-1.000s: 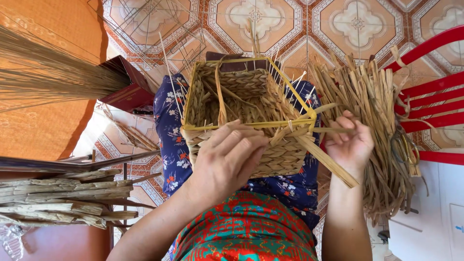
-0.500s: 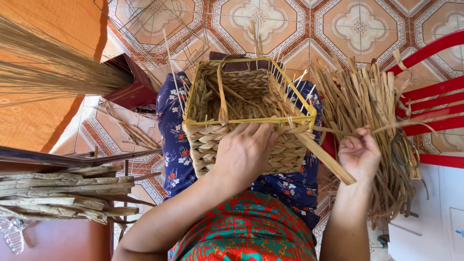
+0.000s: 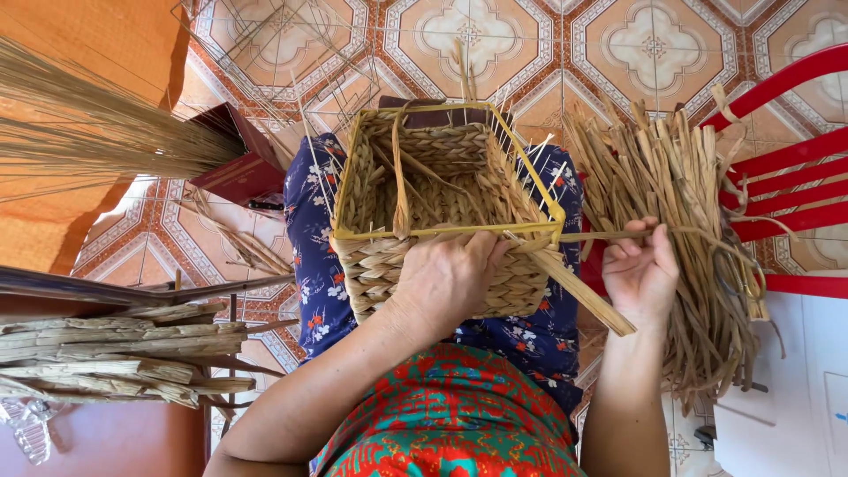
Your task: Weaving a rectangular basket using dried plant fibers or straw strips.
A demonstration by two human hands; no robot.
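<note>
On lap: half-woven square straw basket on yellow wire frame (image 3: pixel 442 203). Our left hand (image 3: pixel 446 278) clamps front wall; right hand (image 3: pixel 640 269) pinches flat straw strand (image 3: pixel 609 235), taut from rim. We judge over-pull may snap strand or skew frame.

Premises appear to be a private home used for hand weaving, not a factory floor. The floor (image 3: pixel 636 44) is laid with ornamental patterned tiles in orange, cream and brown, a domestic finish. A red slatted chair (image 3: pixel 795 177) stands at the right. Craft stock lies about: a bundle of dried flat reeds (image 3: pixel 680 221) at the right, a sheaf of thin straw stalks (image 3: pixel 97 132) at the left, and stacked dry strips (image 3: pixel 115 353) on a low brown surface. A half-woven square basket (image 3: pixel 442 203) on a yellow wire frame rests on the seated person's lap. An orange woven mat (image 3: pixel 97 40), possibly a wall covering, fills the upper left.
</note>
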